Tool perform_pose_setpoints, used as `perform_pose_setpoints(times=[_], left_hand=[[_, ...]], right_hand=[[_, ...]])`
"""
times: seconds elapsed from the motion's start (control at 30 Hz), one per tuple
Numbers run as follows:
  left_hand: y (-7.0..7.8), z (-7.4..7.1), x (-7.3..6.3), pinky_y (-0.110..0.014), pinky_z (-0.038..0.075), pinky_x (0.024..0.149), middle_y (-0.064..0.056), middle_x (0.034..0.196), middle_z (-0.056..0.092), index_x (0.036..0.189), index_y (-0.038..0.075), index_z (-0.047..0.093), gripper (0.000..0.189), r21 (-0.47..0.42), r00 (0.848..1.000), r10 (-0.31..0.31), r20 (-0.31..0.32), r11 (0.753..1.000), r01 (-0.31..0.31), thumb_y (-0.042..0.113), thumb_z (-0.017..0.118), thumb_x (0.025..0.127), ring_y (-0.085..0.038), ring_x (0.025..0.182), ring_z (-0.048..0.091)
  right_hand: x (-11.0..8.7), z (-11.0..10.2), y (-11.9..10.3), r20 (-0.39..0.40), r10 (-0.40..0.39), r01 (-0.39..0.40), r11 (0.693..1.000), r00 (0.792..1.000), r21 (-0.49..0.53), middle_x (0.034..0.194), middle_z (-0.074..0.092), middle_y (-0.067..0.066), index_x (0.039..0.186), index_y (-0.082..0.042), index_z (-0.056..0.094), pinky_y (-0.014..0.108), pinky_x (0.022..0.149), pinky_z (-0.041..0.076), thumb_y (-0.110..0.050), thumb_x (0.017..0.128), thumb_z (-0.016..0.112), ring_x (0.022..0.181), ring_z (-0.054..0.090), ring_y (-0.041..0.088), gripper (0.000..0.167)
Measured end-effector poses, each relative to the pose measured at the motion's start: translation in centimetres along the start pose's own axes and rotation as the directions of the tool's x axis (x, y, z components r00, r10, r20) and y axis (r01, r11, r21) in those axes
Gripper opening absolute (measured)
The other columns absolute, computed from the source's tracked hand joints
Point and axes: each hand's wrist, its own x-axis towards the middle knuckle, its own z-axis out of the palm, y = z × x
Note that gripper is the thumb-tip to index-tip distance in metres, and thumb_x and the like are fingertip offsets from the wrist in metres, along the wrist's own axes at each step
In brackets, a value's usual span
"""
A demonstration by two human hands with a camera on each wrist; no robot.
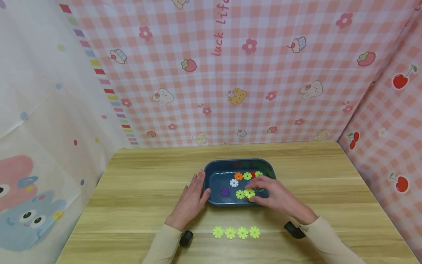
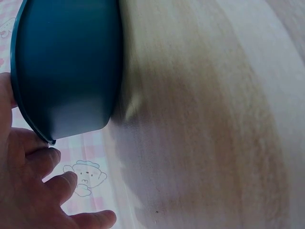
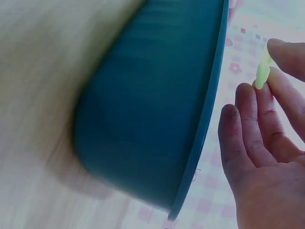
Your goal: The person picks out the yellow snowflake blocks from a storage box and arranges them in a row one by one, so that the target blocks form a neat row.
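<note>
My right hand (image 1: 277, 192) is over the right side of a dark blue basin (image 1: 215, 200). Between thumb and fingertips it pinches a yellow-green notched snowflake disc (image 1: 249, 193), seen edge-on in the right wrist view (image 3: 263, 69), above the basin's rim. My left hand (image 1: 191, 203) rests against the basin's left end, its fingers at the rim (image 2: 35, 131). Inside lie a purple disc (image 1: 225, 192), a white disc (image 1: 234, 182), an orange disc (image 1: 238, 176) and several more, some yellow-green, partly hidden by the right hand.
In front of the basin, several yellow-green discs (image 1: 230, 233) lie in a straight row on the wooden table (image 1: 148, 190). A pink checked cloth (image 1: 197, 80) hangs behind the table, with patterned cloths at both sides. Each wrist wears a black device (image 1: 294, 230).
</note>
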Motion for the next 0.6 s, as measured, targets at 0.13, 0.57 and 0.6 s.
perform_pose_setpoints(times=[0.13, 0.57, 0.6], left_hand=[[0.0, 0.0, 0.0, -0.068, 0.029, 0.116, -0.013, 0.17, 0.025, 0.163, 0.003, 0.026, 0.066, 0.003, 1.0, -0.002, 0.0, 1.0, 0.002, 0.036, 0.048, 0.11, -0.036, 0.156, 0.024], [0.0, 0.1, 0.1, -0.067, 0.028, 0.117, -0.013, 0.17, 0.025, 0.164, 0.004, 0.026, 0.067, 0.008, 1.0, -0.012, 0.0, 1.0, 0.012, 0.036, 0.048, 0.11, -0.035, 0.156, 0.023], [0.0, 0.1, 0.1, -0.067, 0.028, 0.117, -0.013, 0.17, 0.025, 0.164, 0.004, 0.026, 0.067, 0.007, 1.0, -0.012, 0.0, 1.0, 0.012, 0.036, 0.049, 0.11, -0.034, 0.156, 0.023]], right_hand=[[-0.9, -0.3, -0.1, 0.008, 0.011, -0.011, 1.0, 1.0, -0.011, 0.121, 0.068, 0.0, 0.118, -0.017, 0.076, 0.049, 0.094, 0.056, -0.021, 0.093, 0.079, 0.111, 0.064, 0.022, 0.026], [-2.9, -0.5, -0.2, 0.003, 0.021, -0.021, 1.0, 1.0, 0.001, 0.118, 0.066, -0.003, 0.119, -0.017, 0.077, 0.04, 0.087, 0.059, -0.019, 0.091, 0.081, 0.106, 0.063, 0.018, 0.028], [-3.0, -0.5, -0.2, 0.0, 0.015, -0.015, 1.0, 1.0, -0.007, 0.118, 0.066, -0.003, 0.118, -0.017, 0.077, 0.039, 0.088, 0.059, -0.018, 0.091, 0.081, 0.105, 0.063, 0.017, 0.028]])
